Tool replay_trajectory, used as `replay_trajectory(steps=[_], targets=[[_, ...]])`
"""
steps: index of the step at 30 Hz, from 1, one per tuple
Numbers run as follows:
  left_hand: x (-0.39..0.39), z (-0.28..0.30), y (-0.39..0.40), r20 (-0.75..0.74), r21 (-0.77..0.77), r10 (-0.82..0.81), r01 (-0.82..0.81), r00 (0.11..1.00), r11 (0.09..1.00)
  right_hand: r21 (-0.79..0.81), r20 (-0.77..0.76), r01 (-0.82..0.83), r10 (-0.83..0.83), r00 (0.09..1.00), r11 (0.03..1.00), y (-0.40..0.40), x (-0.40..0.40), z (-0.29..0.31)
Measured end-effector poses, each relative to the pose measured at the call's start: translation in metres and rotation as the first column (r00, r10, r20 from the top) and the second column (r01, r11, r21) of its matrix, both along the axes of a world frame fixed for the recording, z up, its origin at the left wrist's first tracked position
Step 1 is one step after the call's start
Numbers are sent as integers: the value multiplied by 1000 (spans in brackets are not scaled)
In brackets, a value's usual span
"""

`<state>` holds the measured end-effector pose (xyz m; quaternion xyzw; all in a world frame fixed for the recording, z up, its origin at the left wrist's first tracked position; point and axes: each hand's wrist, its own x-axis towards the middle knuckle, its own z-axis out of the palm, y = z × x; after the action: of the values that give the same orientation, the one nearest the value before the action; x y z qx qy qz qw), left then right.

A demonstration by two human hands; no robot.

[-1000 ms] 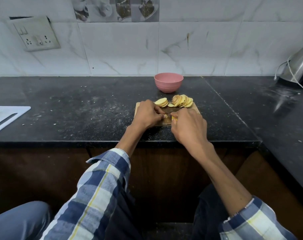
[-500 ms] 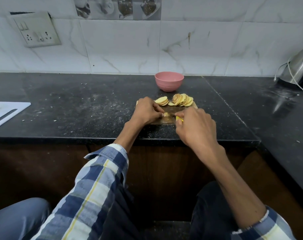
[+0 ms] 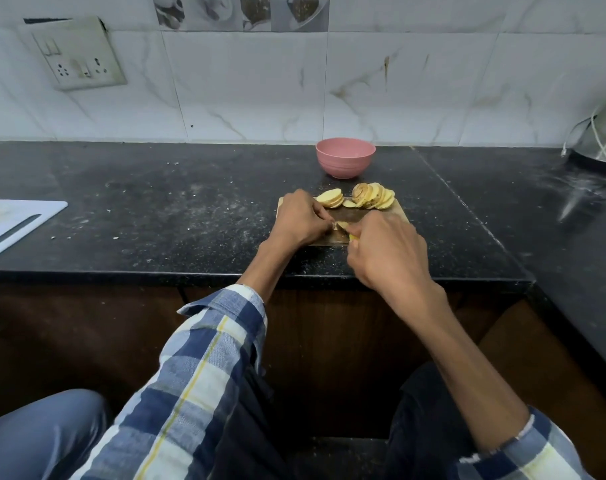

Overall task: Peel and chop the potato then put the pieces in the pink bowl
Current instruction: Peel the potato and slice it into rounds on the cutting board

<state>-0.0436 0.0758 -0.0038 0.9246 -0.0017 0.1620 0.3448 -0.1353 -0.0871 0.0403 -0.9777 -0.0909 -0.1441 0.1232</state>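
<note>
Head view: black counter (image 3: 156,209), with a small wooden board (image 3: 400,216) near the front edge. Past the board, at 12 o'clock, the pink bowl (image 3: 345,157), well apart from the hands. No potato pieces seen in it from this angle.

On the far side of the board, two heaps of round potato slices: one heap (image 3: 331,198) at 11 o'clock, a bigger heap (image 3: 374,196) at 1 o'clock. Some brown on one slice; hard to tell if skin.

At the near side of the board, both hands close together. Left hand (image 3: 299,221) at 9 o'clock of the board, fingers curled, pinching the last bit of potato (image 3: 343,225). Right hand (image 3: 386,251) at 4 o'clock, fingers wrapped round the knife (image 3: 354,237), only a bit of yellow handle peeking out. Blade mostly hidden, seemingly down at the small bit.

Step in hand, at a guess: chopping, and nearly at the end of it. Bowl step not yet begun.

Next move, most likely: finish the cut, with left fingertips tucked back from the blade, since so little potato to hold. Then put the knife down, scoop up the slices, and carry them to 12 o'clock into the bowl. Careful hands needed, as wet slices slip.

Far off at 9 o'clock, a white board (image 3: 14,223); at 3 o'clock, a shiny kettle (image 3: 603,140).
</note>
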Motion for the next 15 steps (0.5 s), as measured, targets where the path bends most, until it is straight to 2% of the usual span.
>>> replay_trajectory(steps=[4, 10, 12, 15], targets=[[-2, -2, -1, 15, 8, 6, -6, 1000, 1000, 74, 26, -25, 24, 999, 997, -19, -11, 0], [-1, -6, -5, 25, 35, -6, 5, 1000, 999, 375, 171, -77, 12, 985, 924, -42, 28, -24], [2, -7, -12, 30, 54, -13, 12, 999, 998, 530, 178, -103, 8, 984, 842, -51, 52, -34], [8, -7, -27, 28, 68, -45, 43, 999, 997, 764, 113, -28, -91, 989, 644, -64, 84, -46]])
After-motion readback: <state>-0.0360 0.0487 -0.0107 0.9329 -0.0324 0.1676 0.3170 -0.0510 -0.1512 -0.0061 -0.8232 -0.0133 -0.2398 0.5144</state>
